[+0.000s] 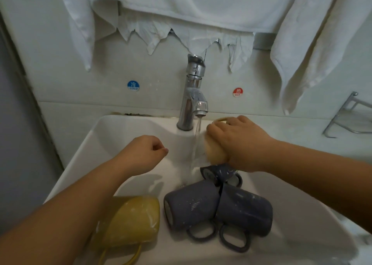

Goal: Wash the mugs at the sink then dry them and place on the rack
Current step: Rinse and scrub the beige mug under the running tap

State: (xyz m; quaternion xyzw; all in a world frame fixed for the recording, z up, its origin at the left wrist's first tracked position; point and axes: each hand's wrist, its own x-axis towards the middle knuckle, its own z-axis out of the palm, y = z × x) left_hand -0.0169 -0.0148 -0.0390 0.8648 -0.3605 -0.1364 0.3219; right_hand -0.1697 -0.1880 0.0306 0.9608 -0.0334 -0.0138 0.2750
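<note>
We had the right hand wrapped around a yellow mug, fingers clamped over its far end, holding it just beside the running stream under the tap. The mug's long axis ran tilted, from up near the tap base down toward us, and the water touched or nearly touched its left side; we could not tell which end was the mouth. Our left hand hung over the sink left of the stream, loosely curled, fingers closed on nothing. We judged the left hand nearer for rubbing the held mug, which lay to its right across the water.

In the basin lay a second yellow mug on its side at the near left, handle toward us, soap streaks on it. Three grey mugs lay on their sides near right, touching one another, two with handles toward us, the third partly under our right hand. A white towel hung on the wall above, and a wire rack sat at far right, well apart from the sink. We judged this the rinse step, with drying not yet begun
</note>
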